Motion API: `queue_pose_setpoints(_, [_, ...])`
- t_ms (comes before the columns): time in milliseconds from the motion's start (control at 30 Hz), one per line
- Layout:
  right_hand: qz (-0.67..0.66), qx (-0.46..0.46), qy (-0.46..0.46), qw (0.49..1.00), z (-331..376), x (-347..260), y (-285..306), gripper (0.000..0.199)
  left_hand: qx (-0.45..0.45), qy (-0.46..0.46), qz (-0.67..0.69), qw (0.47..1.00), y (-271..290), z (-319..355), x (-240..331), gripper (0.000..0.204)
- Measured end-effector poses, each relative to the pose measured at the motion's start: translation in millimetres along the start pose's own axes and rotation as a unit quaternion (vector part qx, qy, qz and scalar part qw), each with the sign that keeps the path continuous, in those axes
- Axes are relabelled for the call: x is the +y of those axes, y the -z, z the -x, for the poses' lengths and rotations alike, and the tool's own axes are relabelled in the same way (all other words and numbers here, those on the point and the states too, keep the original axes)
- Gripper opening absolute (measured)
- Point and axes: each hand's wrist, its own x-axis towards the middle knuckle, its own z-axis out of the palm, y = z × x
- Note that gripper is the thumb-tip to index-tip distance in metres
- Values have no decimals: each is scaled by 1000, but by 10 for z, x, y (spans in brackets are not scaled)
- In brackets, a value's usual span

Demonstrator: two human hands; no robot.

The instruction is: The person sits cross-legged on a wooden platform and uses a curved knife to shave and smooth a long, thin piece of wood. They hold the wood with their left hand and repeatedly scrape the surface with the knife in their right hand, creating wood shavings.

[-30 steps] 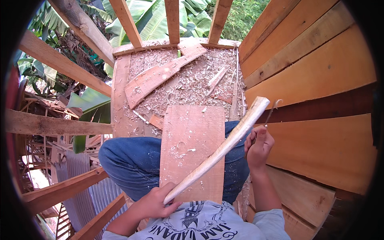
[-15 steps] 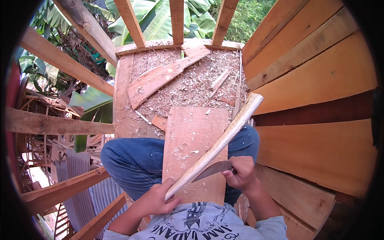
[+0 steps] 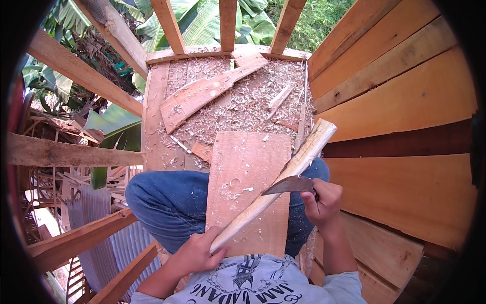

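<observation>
A long, pale wooden stick (image 3: 248, 211) slants across my lap from lower left to upper right, its far end thicker. My left hand (image 3: 201, 249) is closed around its near end. In my right hand (image 3: 324, 202) is a knife with a broad, curved dark blade (image 3: 286, 185); the fist hides most of the handle. The blade lies across the stick about midway along, its tip pointing left. Whether the edge bites into the wood I cannot tell. Under the stick, a flat board (image 3: 248, 152) rests on my lap between my jeans-covered knees.
Wood shavings cover the plank floor (image 3: 157, 116) ahead, around a cut board (image 3: 202, 96) and several offcuts (image 3: 278, 101). A plank wall (image 3: 395, 187) stands close on the right. Wooden rails (image 3: 76, 154) run along the left and far sides, with banana leaves beyond.
My right hand has moved the knife up and to the right along the stick, from near my left hand to about midway. The left hand keeps its hold, nearly still.
</observation>
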Motion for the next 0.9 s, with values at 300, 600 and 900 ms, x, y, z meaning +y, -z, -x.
queue_pose_setpoints(300, [19,14,-50,998,25,73,12,46,-9,-5,1,1000,-1,-20,9,31])
queue_pose_setpoints(600, [33,4,24,999,48,73,72,45,-2,-30,-4,1000,-39,-16,9,30])
queue_pose_setpoints(900, [12,-46,64,997,58,15,9,51,-24,-11,3,1000,-74,-69,35,32])
